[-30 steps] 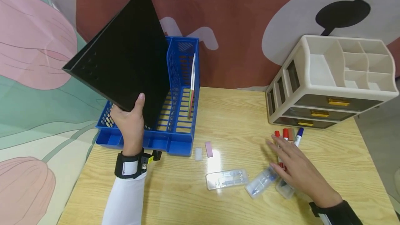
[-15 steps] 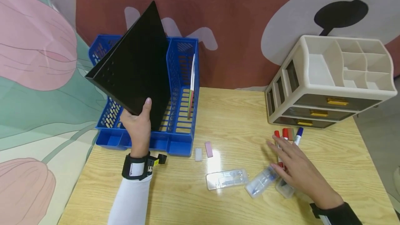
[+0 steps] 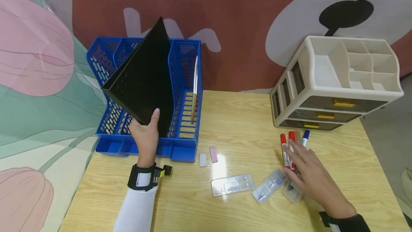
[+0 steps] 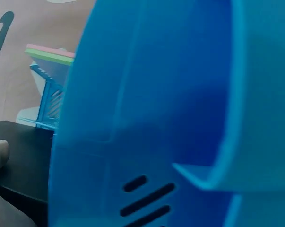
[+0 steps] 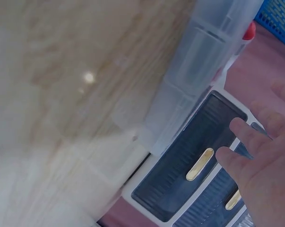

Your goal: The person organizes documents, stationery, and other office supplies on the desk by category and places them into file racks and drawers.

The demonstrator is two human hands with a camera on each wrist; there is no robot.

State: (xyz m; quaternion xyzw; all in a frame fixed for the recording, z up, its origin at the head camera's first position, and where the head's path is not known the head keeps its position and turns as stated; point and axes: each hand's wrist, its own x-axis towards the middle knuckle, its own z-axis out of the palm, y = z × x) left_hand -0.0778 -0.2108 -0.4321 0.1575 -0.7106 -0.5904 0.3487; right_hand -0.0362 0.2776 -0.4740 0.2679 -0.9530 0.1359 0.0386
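My left hand (image 3: 145,140) grips the lower front edge of a black folder (image 3: 146,85), thumb on its right face. The folder leans left, its right part down inside the middle compartment of a blue file rack (image 3: 184,154). In the left wrist view, the folder (image 4: 31,156) shows beside the rack's large blue front (image 4: 109,118). Over on the right, my right hand (image 3: 317,180) has its fingers spread over red-capped markers (image 3: 285,151) and a clear plastic box (image 3: 292,193). In the right wrist view, that hand (image 5: 267,163) has relaxed fingers and holds nothing.
Thin booklets (image 3: 195,92) stand in the rack's right compartment. A grey eraser (image 3: 202,160) and a pink one (image 3: 213,154) lie before it, near two clear cases (image 3: 232,185). A blue-capped marker (image 3: 305,137) lies below a cream drawer organizer (image 3: 307,92).
My left hand has moved right and toward me, bringing the black folder lower into the rack. The right hand stays over the markers. The head view has shifted slightly.
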